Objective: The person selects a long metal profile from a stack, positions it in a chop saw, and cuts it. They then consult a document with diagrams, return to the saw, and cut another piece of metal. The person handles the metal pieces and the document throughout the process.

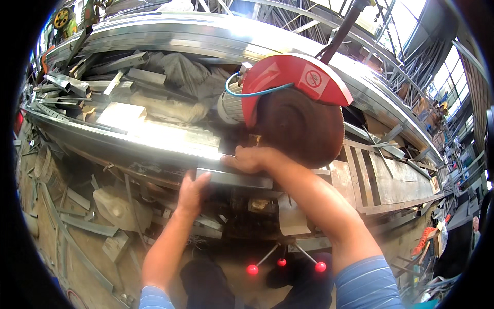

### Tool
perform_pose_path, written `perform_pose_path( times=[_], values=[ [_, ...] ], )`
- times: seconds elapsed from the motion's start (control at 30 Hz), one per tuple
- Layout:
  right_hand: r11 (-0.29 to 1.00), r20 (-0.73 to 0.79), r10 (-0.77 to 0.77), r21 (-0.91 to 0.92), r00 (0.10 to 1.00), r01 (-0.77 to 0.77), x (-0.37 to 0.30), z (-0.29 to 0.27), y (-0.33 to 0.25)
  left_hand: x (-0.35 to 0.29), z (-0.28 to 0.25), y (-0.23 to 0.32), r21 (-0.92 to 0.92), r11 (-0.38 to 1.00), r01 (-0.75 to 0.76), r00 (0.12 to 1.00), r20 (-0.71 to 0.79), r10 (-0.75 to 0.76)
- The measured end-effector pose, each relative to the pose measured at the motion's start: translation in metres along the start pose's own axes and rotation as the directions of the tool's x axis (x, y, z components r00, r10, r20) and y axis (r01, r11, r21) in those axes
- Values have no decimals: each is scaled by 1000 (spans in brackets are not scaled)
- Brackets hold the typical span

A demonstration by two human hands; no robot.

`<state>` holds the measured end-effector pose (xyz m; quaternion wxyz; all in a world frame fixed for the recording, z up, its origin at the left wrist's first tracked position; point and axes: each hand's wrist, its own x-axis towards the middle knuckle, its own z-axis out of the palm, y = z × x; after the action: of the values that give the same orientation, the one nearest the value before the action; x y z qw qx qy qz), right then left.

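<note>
A chop saw with a red blade guard (298, 77) and a dark round cutting disc (301, 126) stands in front of me. A short grey metal bar (242, 179) lies on the saw bed below the disc. My left hand (191, 193) rests against the bar's left end, fingers curled on it. My right hand (252, 158) lies flat on a long shiny metal profile (154, 139) just left of the disc, pressing on it near the cut line.
Long galvanised profiles (206, 36) and scrap offcuts (67, 82) are stacked behind the saw. Metal strips and offcuts (82, 221) litter the dirt floor at left. Red-knobbed levers (252, 269) stick out below the saw. A wooden bench top (391, 177) extends right.
</note>
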<state>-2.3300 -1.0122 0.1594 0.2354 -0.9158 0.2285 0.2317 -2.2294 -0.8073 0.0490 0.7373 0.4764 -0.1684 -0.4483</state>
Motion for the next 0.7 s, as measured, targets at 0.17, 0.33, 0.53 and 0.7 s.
perform_pose_path(
  times=[0.17,0.33,0.53,0.7],
  values=[
    [1000,-22,21,-8,1000,-21,4,2,-3,10,11,-15,-16,985,173,985,11,-173],
    [997,-324,-1,-74,946,-24,-8,26,0,8,20,-29,-192,953,237,966,-58,-252],
    [990,-634,-61,-137,771,-35,-10,49,1,4,36,-29,-213,949,234,964,-75,-255],
    [994,-715,-74,-112,696,-10,-5,60,7,7,35,-28,-222,931,289,955,-4,-297]
  ],
)
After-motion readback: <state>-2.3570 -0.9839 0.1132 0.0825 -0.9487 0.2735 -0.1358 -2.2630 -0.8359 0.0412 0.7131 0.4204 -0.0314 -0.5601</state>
